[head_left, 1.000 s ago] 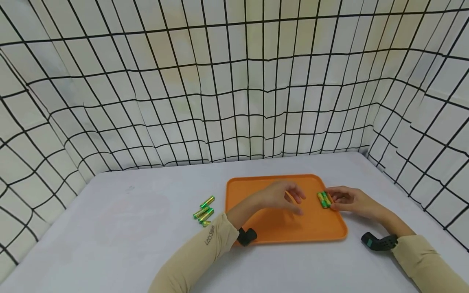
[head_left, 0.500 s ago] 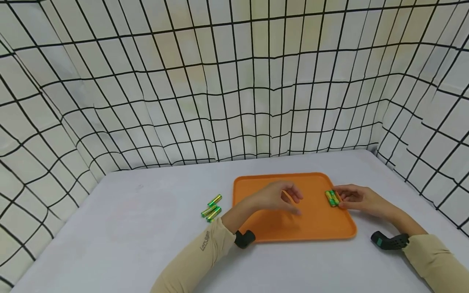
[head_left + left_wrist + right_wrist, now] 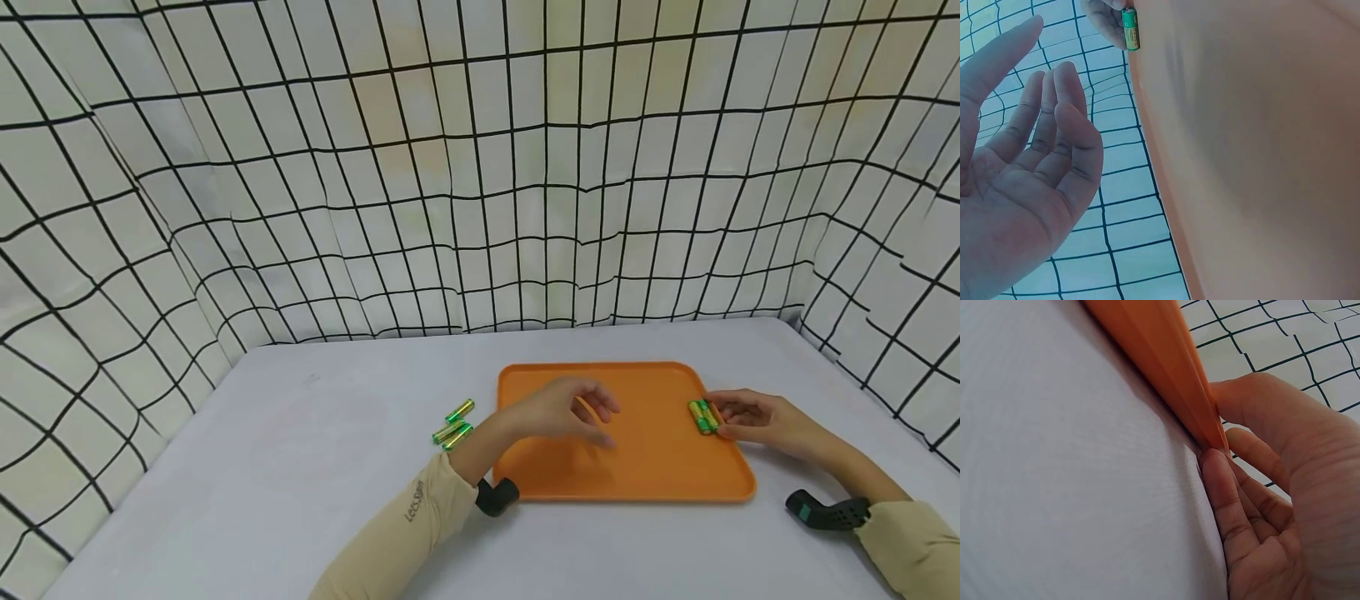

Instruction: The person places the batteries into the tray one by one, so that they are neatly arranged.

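Over the middle of the orange tray (image 3: 645,467), my left hand (image 3: 558,408) hovers with nothing in it, its fingers loosely bent and the thumb apart, as the left wrist view also shows. My right hand (image 3: 776,423) pinches the tray's right rim; in the right wrist view the orange wall (image 3: 1160,362) lies between thumb and fingers. Small green-and-gold batteries (image 3: 703,417) lie side by side inside the tray against that rim, close to the right fingertips. One battery (image 3: 1130,29) shows beside the right hand in the left wrist view. Several loose batteries (image 3: 453,427) lie left of the tray, partly behind the left forearm.
A white cloth (image 3: 285,467) covers the table. White walls with a black grid (image 3: 487,208) stand behind it and on both sides. Black wrist devices (image 3: 828,510) sit on both wrists.
The head view has turned left, so the scene shifts right in the frame. My left hand has drifted left relative to the tray. The right hand stays at the rim.
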Motion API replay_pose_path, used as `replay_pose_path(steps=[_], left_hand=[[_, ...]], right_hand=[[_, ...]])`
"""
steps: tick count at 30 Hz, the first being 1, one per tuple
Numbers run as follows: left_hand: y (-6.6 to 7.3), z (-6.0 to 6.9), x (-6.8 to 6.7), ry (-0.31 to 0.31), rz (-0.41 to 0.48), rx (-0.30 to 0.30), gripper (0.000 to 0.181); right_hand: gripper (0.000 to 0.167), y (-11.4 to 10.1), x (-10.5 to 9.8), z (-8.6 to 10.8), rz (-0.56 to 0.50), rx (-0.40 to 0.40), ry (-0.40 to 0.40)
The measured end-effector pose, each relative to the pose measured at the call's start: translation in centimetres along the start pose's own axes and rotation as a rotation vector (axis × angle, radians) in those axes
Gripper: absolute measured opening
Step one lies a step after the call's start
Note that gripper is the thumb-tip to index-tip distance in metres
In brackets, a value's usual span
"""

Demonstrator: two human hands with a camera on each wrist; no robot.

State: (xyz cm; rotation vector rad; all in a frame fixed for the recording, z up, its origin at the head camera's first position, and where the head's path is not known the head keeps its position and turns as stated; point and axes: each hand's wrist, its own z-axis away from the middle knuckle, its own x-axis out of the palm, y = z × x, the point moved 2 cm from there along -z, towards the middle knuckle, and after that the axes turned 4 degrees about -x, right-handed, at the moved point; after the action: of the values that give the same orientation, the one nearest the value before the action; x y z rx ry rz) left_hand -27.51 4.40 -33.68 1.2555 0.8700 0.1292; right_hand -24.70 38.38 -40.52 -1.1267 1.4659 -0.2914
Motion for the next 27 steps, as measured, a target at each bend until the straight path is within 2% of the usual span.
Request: replay_pose_path(steps=[6, 11, 19, 23, 27], left_hand=[[-0.7, 1.0, -1.1, -0.046, -0.017, 0.043, 0.044], [-1.5, 2.1, -2.1, -0.062, -0.043, 0.033, 0.045], [-2.6, 3.8, -3.6, -0.035, -0.058, -0.015, 0.044], [-2.9, 4.7, -4.4, -0.007, -0.074, -0.053, 0.049], [-2.9, 5.4, -5.2, 0.027, -0.088, -0.045, 0.053]], right_hand=[[0.047, -0.1, 0.1, 0.1, 0.004, 0.017, -0.004], [0.047, -0.2, 0.1, 0.1, 0.012, 0.01, -0.005], [0.047, -0.2, 0.1, -0.1, 0.012, -0.008, 0.005], [0.047, -0.3, 0.1, 0.0, 0.026, 0.014, -0.002], [0.048, -0.3, 0.2, 0.1, 0.035, 0.054, -0.001]])
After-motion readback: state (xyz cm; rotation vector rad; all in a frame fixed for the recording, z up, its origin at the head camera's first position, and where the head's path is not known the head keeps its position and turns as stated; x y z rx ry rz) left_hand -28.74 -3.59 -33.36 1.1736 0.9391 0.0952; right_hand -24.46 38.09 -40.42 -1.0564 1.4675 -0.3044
